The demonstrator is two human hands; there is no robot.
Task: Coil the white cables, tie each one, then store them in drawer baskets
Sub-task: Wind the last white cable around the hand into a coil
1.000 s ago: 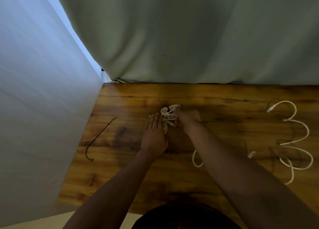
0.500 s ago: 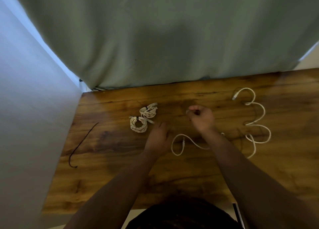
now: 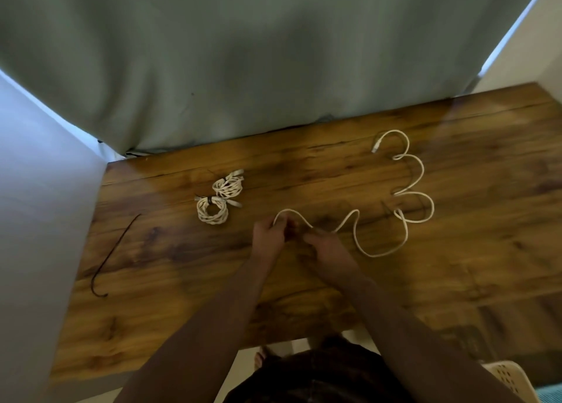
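1. Where the near edge cuts in at the lower right, a cream perforated plastic basket (image 3: 506, 378) shows one corner beside the brown wood-grain table (image 3: 456, 266).
2. Both bare forearms reach over the table's middle. The left hand (image 3: 269, 235) has its fingers curled round one end of the long white cable (image 3: 380, 254), a thin round cord. The right hand (image 3: 324, 246), just beside it, has its thumb and fingers closed on the same cord. Blur hides the single fingertips.
3. Between the two hands the cord bends in one small arch.
4. Right of the hands the cord lies slack on the wood. It makes one deep loop, then three smaller curves running to the far right, where its white plug end (image 3: 375, 149) lies free.
5. Farther off and left of the hands lie two small wound cables, just beside each other. The nearer white coil (image 3: 212, 214) is a tidy ring bound by a dark band. The farther white coil (image 3: 228, 186) is flatter, with a plug poking out.
6. Well apart at the left, a thin dark hooked tie (image 3: 115, 256) lies near the pale wall (image 3: 36, 190).
7. Farthest off, a grey-green cloth curtain (image 3: 273, 53) hangs behind the table.
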